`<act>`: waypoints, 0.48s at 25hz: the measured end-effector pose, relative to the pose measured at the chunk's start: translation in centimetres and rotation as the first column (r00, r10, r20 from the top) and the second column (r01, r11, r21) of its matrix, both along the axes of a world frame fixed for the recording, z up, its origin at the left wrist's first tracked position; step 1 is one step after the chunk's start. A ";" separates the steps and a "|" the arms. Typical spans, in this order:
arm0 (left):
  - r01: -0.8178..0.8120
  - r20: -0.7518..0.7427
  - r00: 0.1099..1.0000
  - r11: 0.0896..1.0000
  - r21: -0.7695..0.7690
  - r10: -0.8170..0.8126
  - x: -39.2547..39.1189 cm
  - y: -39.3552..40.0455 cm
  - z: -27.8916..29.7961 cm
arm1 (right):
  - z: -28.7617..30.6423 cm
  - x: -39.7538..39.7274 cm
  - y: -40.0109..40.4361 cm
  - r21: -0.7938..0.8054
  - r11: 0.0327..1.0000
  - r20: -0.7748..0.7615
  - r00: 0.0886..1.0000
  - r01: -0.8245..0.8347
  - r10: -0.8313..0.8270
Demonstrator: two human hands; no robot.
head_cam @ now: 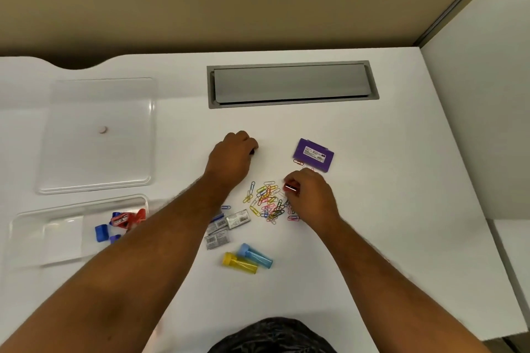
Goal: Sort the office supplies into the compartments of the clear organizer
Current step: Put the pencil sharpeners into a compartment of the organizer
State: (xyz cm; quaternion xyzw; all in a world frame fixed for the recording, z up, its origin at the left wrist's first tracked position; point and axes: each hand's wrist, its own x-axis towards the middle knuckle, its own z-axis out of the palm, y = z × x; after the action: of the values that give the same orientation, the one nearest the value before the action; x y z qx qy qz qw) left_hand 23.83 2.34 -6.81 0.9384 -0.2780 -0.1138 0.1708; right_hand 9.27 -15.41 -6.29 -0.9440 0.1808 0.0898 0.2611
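My left hand (pixel 232 156) rests fisted on the white desk, closed over a small dark object that barely shows at its fingertips. My right hand (pixel 311 195) pinches a small red sharpener (pixel 290 187) at the right edge of a pile of coloured paper clips (pixel 268 202). The clear organizer (pixel 28 238) sits at the left front; red and blue sharpeners (pixel 120 223) lie in one of its compartments. Its clear lid (pixel 97 135) lies behind it. Small staple boxes (pixel 226 228) lie beside my left forearm. A yellow tube (pixel 241 263) and a blue tube (pixel 256 256) lie nearer me.
A purple flat case (pixel 313 154) lies just beyond my right hand, a single clip beside it. A grey cable hatch (pixel 291 84) is set into the desk at the back. The desk's right edge meets a white partition (pixel 473 123).
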 end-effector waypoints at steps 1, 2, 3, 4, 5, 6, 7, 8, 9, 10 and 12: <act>-0.028 -0.001 1.000 0.999 -0.037 0.028 -0.8 0.6 0.4 | 0.1 0.1 0.4 0.028 1.000 0.021 1.000 0.011 -0.012; -0.057 -0.004 0.998 0.996 -0.070 0.057 -1.8 1.5 1.0 | 0.4 0.3 1.0 0.057 0.998 0.044 0.999 0.013 -0.015; -0.079 -0.007 0.997 0.992 -0.097 0.079 -2.9 2.4 1.5 | 0.7 0.5 1.7 0.088 0.996 0.068 0.998 0.007 -0.013; -0.098 -0.009 0.995 0.988 -0.118 0.098 -4.1 3.6 2.0 | 1.0 0.6 2.5 0.123 0.992 0.095 0.995 -0.003 -0.008; -0.121 -0.009 0.993 0.983 -0.138 0.121 -5.4 5.0 2.5 | 1.4 0.7 3.6 0.155 0.988 0.126 0.992 -0.024 0.004; -0.151 -0.008 0.988 0.977 -0.154 0.151 -6.8 6.6 3.1 | 1.9 0.8 4.8 0.176 0.983 0.156 0.987 -0.051 0.024; -0.188 -0.008 0.982 0.968 -0.163 0.190 -8.0 8.2 3.6 | 2.3 0.8 6.2 0.189 0.979 0.178 0.983 -0.080 0.046; -0.230 -0.007 0.973 0.959 -0.168 0.232 -9.2 9.8 4.0 | 2.7 0.8 7.7 0.201 0.974 0.189 0.980 -0.105 0.067; -0.272 -0.008 0.961 0.947 -0.174 0.275 -10.4 11.4 4.4 | 3.1 0.8 9.2 0.211 0.969 0.191 0.978 -0.126 0.086; -0.313 -0.009 0.948 0.932 -0.184 0.317 -11.5 13.2 4.7 | 3.5 0.7 10.9 0.217 0.965 0.191 0.976 -0.146 0.105; -0.395 -0.012 0.916 0.897 -0.200 0.401 -12.8 16.3 5.2 | 4.0 0.8 14.0 0.222 0.953 0.211 0.965 -0.205 0.158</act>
State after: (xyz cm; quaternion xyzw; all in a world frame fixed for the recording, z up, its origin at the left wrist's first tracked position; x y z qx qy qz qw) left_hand 11.01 18.63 -1.60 0.9552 -0.0927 -0.0344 0.2789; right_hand 10.03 -1.43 -2.27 -0.9218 0.0548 0.0439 0.3811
